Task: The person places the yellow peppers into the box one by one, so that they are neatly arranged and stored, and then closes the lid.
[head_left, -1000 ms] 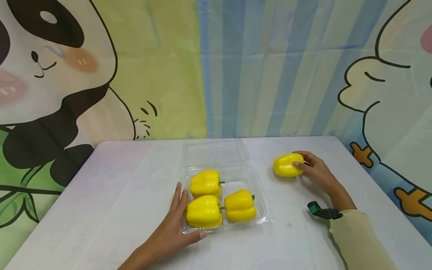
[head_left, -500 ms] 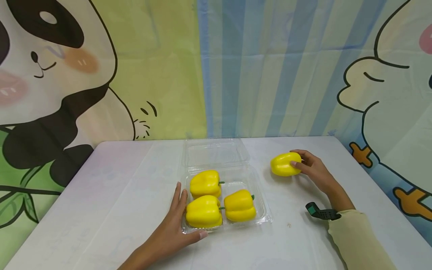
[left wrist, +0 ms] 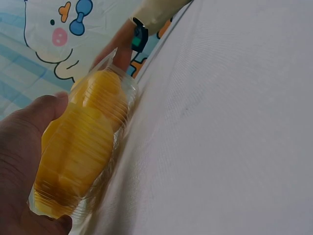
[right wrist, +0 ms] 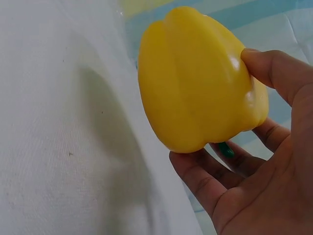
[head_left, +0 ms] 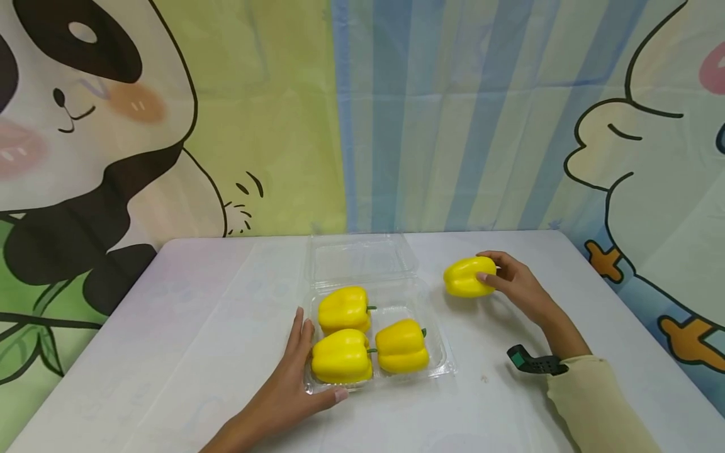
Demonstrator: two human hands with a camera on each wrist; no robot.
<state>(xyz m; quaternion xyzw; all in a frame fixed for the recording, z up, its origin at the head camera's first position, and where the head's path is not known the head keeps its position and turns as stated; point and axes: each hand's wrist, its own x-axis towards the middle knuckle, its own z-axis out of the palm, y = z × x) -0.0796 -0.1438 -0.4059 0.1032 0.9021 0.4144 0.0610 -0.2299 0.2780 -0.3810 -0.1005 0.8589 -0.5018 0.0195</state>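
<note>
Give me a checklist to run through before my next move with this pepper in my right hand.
1. Right hand gripping the yellow bell pepper: ok, held near its stem end.
2. That yellow bell pepper raised off the table: ok.
3. Clamshell lid folded open: ok.
4. Far right space in the clamshell: ok, bare; three other bell peppers fill the rest.
5. Left hand steadying the clamshell: placed at its left side; firmness, cannot tell.

Yellow pepper (head_left: 466, 277) outside clear container (head_left: 398, 309)
</note>
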